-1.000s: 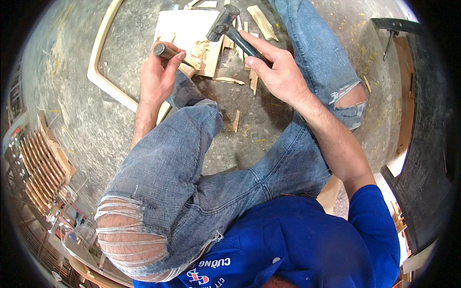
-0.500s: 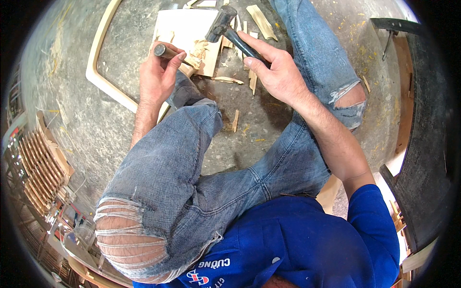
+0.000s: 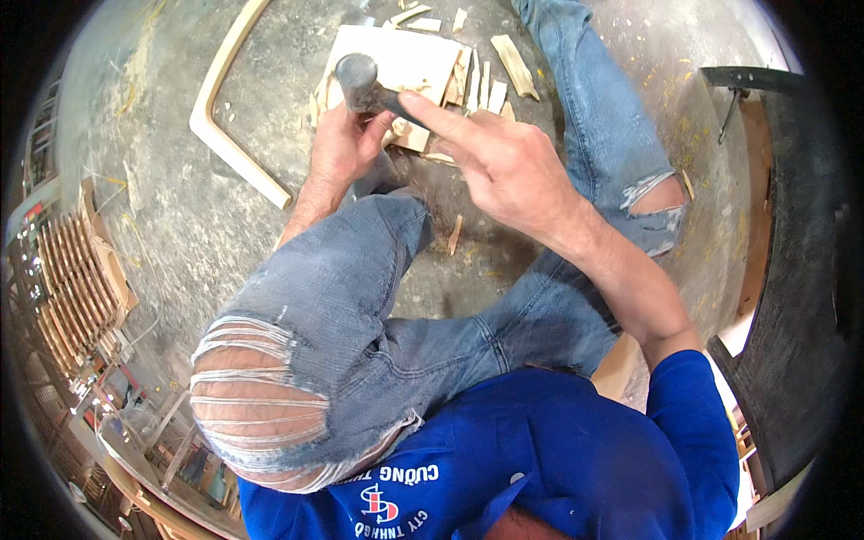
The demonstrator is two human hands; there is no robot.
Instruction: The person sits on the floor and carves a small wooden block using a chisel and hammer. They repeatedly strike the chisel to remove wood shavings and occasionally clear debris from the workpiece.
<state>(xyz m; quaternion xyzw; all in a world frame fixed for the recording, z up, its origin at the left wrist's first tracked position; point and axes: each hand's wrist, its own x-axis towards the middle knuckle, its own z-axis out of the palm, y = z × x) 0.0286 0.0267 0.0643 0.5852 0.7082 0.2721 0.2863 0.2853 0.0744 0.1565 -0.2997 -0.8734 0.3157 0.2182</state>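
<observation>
My right hand (image 3: 517, 175) grips a hammer (image 3: 358, 76) by its dark handle, with the index finger stretched along it. The hammer's head is over my left hand (image 3: 344, 148), in line with the chisel held there. Fingers of the left hand are wrapped round that chisel; the hammer head hides its handle, and I cannot see its blade. Just beyond the hands a pale wooden board (image 3: 409, 54) lies on the floor. Wood shavings (image 3: 398, 131) gather at its near edge, by my left fingers.
Split wood strips (image 3: 515, 67) lie right of the board. A bent wooden frame piece (image 3: 205, 108) is on the floor at left. My jeans-clad legs (image 3: 315, 243) flank the work. Slatted wooden parts (image 3: 76, 279) stand far left; a large black panel (image 3: 792, 252) stands at right.
The hammer has moved left and down, from beyond the chisel to over its handle end. My left hand and the board appear farther right in the picture.
</observation>
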